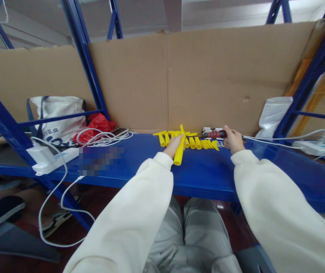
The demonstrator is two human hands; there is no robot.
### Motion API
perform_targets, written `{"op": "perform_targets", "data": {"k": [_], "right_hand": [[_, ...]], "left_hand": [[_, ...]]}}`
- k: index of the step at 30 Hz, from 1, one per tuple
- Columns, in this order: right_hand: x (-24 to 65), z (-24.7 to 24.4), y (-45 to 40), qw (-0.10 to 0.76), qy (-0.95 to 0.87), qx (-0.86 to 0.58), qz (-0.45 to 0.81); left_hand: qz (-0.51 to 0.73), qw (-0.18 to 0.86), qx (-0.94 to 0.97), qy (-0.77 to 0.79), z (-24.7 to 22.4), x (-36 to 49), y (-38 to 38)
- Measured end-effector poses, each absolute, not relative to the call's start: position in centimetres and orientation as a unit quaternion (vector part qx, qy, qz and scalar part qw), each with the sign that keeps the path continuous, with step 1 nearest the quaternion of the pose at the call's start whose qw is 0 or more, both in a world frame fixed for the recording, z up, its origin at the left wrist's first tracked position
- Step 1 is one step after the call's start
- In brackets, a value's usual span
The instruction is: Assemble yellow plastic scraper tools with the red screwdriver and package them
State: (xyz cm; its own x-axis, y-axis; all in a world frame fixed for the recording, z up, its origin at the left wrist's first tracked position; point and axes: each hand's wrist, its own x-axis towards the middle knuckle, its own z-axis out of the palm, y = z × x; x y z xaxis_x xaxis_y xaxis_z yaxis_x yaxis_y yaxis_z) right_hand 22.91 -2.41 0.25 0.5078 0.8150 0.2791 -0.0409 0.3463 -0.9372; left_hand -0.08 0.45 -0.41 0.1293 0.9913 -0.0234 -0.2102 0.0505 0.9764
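My left hand (174,145) is closed around a yellow plastic piece (178,154), whose tapered tube points down toward me and whose narrow end sticks up above the fingers. In my right hand (233,139) is a screwdriver (215,134) with a red and black handle, gripped at its back end. Its thin shaft runs left toward the yellow piece; whether the tip touches it I cannot tell. Behind and beside my left hand lies a row of similar yellow tubes (192,143). Right of them sit several small flat yellow parts (209,144).
A blue shelf table (205,174) has a cardboard wall (208,76) behind it. On the left are a white cloth bag (63,113), a red plastic bag (98,124), coiled white cable and a power strip (55,161). Another strip (318,148) and a white pouch (274,115) stand right.
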Motion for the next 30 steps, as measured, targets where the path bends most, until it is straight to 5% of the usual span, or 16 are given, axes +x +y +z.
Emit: {"op": "perform_targets", "data": {"k": [30], "right_hand": [[22.5,0.62,-2.86,0.711,-0.395,-0.505,0.29]], "left_hand": [[0.509,0.593,0.46,0.421,-0.13,-0.16,0.1]]}}
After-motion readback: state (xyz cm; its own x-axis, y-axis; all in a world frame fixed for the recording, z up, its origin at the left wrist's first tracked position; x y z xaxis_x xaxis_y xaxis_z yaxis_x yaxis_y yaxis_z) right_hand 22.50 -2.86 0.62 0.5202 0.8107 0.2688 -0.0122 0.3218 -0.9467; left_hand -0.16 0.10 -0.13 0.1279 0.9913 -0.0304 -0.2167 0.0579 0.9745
